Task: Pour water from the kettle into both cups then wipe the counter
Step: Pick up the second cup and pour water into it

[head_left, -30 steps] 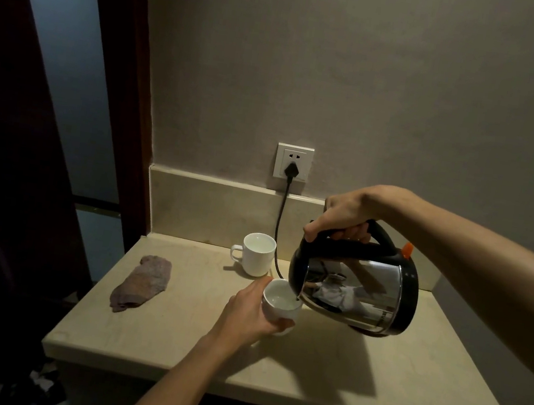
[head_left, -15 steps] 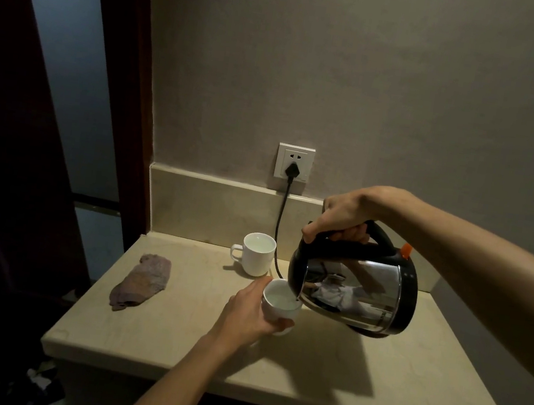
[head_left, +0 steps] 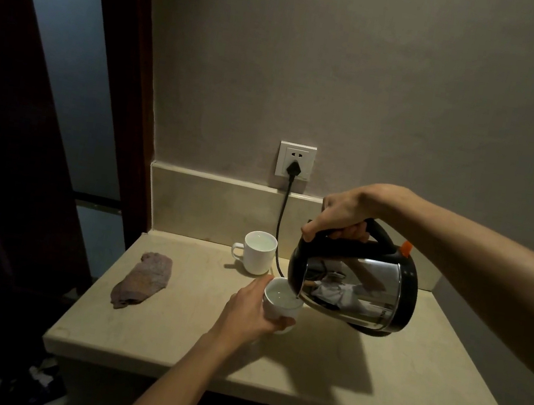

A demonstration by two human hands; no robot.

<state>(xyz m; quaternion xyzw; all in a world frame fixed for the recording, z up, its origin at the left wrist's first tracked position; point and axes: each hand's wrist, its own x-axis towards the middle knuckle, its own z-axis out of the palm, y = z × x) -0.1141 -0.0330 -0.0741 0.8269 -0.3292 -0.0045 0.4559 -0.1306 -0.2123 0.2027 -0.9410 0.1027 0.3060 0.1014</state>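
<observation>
Little has shifted since a second ago: both hands keep their places and only the kettle (head_left: 354, 292) seems tipped a touch further. From the left, the brown cloth (head_left: 142, 281) lies flat near the counter's (head_left: 370, 381) left edge, ready for wiping, the back cup (head_left: 258, 252) stands filled by the black cord (head_left: 279, 238), and the left hand (head_left: 252, 311) wraps the near cup (head_left: 280, 303), probably to steady it under the spout. Clenched on the handle, the right hand (head_left: 346, 215) tilts the kettle over open counter to the right, roomy enough to set it down.
</observation>
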